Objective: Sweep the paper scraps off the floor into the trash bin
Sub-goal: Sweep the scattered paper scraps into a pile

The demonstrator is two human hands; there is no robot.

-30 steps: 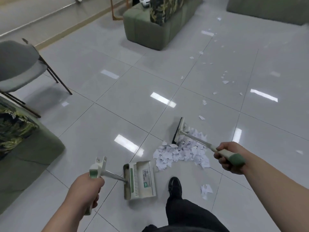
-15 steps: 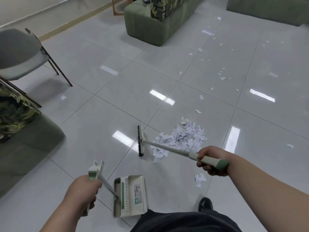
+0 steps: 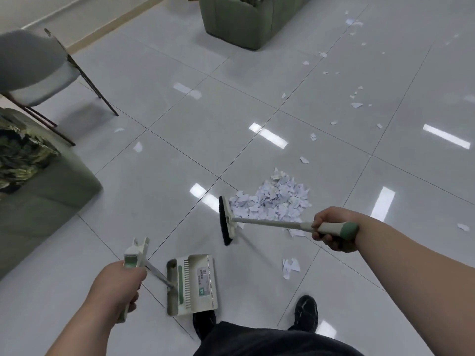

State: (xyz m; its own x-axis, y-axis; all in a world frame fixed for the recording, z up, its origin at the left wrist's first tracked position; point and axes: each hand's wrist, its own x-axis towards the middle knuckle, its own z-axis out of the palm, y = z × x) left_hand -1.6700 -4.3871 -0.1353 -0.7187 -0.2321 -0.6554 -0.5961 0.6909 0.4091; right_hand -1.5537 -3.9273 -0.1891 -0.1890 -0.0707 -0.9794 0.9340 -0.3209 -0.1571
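A heap of white paper scraps lies on the grey tiled floor ahead of me. My right hand grips the green-tipped handle of a cream broom, whose black-bristled head stands at the heap's left edge. My left hand grips the handle of a cream dustpan, which rests on the floor near my feet, apart from the heap. A small clump of scraps lies to the right of the pan. Loose scraps trail away toward the far right. No trash bin is in view.
A grey chair stands at the left. A green sofa with a patterned cushion fills the near left, and another green sofa stands at the back. My black shoes are below the dustpan.
The broom head swung from the heap's far side across to its left edge, pushing the scraps right. I stepped back, and the dustpan now sits farther from the heap.
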